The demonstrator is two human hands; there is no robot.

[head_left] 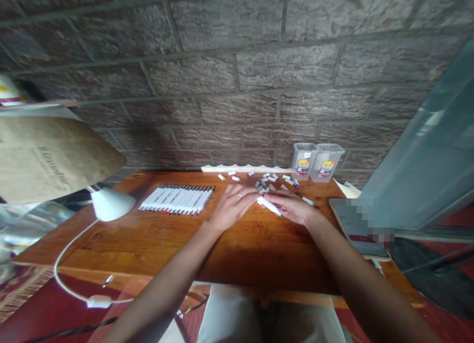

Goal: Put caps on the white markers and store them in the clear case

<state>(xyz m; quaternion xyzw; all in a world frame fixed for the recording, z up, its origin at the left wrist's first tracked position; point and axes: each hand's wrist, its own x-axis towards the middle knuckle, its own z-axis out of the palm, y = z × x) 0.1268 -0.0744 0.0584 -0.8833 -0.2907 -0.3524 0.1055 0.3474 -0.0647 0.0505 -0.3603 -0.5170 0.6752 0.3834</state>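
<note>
Over the middle of the table, my right hand (291,207) is closed on a white marker (269,205), which slants down to the right. My left hand (235,203), with a ring on one finger, meets it at the upper left end. Its fingertips are bent together there, and whatever they pinch is hidden. Just behind the hands lie several short white marker caps (271,179) with coloured ends, scattered loosely. To the left, a neat row of white markers (179,199) lies side by side, with dark ends along the back and mixed colours along the front.
Two clear plastic containers (328,163) with labels stand at the back right. A tablet-like device (357,229) lies on the right edge of the wooden table (259,264). At left is a lamp with a white base (111,205) and cord. A brick wall (237,86) rises behind.
</note>
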